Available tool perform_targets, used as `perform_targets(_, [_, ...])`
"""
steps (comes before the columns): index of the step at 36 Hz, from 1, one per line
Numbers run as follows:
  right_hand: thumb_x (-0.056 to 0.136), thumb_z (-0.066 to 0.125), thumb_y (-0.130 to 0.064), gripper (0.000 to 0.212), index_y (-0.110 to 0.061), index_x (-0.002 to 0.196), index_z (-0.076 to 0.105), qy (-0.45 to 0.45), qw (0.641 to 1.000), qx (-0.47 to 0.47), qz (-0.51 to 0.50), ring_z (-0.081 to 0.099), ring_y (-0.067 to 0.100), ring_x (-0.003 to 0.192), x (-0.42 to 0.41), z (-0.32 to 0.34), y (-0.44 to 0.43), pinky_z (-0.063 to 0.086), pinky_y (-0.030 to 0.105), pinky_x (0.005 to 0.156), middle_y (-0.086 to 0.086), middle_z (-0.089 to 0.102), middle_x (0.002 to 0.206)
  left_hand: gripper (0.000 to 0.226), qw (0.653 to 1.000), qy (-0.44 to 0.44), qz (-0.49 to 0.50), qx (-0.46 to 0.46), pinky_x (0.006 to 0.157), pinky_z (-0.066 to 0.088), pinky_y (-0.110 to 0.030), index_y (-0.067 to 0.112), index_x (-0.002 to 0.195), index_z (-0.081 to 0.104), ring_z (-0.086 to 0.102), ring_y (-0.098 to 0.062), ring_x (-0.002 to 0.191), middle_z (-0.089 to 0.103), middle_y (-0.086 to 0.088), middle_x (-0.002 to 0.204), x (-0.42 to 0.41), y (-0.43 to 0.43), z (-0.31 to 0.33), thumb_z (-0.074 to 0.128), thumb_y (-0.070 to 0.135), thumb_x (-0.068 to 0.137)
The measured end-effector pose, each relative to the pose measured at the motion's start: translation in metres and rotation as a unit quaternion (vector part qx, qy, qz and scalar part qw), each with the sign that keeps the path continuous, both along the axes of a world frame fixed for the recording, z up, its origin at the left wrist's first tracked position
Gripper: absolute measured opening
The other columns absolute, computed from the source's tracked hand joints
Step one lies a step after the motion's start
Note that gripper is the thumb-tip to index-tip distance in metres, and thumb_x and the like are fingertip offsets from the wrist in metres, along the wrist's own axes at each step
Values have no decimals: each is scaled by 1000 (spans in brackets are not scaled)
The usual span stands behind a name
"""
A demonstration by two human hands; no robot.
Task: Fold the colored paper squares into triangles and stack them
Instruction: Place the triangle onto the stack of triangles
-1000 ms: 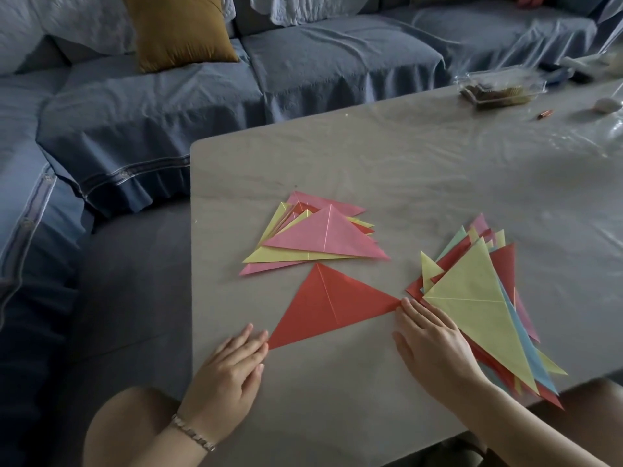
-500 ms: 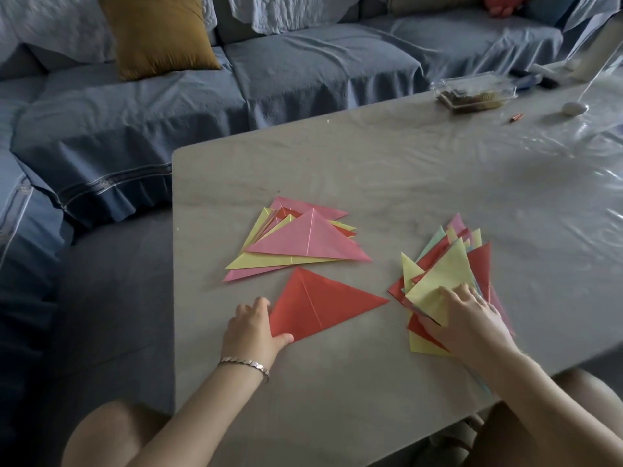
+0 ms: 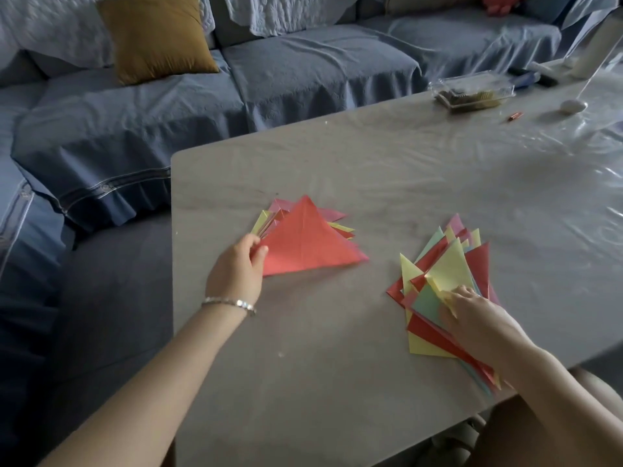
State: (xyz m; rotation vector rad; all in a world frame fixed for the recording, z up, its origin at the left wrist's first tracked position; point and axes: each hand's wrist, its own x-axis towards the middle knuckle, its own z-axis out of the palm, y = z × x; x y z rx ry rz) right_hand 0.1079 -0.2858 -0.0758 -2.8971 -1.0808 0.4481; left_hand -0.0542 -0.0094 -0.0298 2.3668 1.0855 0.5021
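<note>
From where I stand, the person's left hand (image 3: 236,267) is clamped on the left corner of a red folded paper triangle (image 3: 306,244), with the fingers curled round its edge. The triangle lies over a stack of folded pink, yellow and red paper triangles (image 3: 332,215) and covers most of it. Only the tips of the stack poke out along the far side and to the right. I cannot tell whether the red folded paper triangle rests flat on the stack or is held just above it. A silver bracelet (image 3: 232,303) sits on the left wrist.

The right hand (image 3: 472,315) is down on a fanned pile of red, yellow, green and pink paper sheets (image 3: 426,303) at the near right of the desk, well apart from the stack. Its fingers pinch the near corner of the top pale yellow paper sheet (image 3: 450,264), and that corner curls up off the pile.

Both heaps lie on the grey desk (image 3: 337,382), which has a glossy, wrinkled clear covering. At its far right corner stands 1 clear plastic box (image 3: 472,91). Behind the desk runs a blue-grey sofa (image 3: 320,72) with 1 mustard-yellow cushion (image 3: 155,35) on it.
</note>
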Motion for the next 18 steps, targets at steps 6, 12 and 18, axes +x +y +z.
perform_targets(6, [98,32,-19,34,-20,128,48,9,998,23,-58,55,17,105,-9,1,5,49,26,87,0,52,117,47,989,85,2,119,91,36,-42,9,128,47,43,-37,113,49,-16,122,20,15,-2,61,26,86])
perform_targets(12, [98,35,-17,35,-18,132,40,11,994,79,-69,50,18,113,-46,19,29,43,28,90,1,49,125,33,977,19,-118,-175,86,44,-27,10,108,60,61,-22,97,63,-6,101,15,-49,-11,62,34,85])
perform_targets(18, [95,36,-14,50,-21,142,24,62,989,131,4,21,22,139,-99,22,61,28,34,107,-1,26,147,18,865,-19,-118,-487,71,54,-34,14,92,61,67,-18,80,67,-5,91,8,-104,-20,57,31,89])
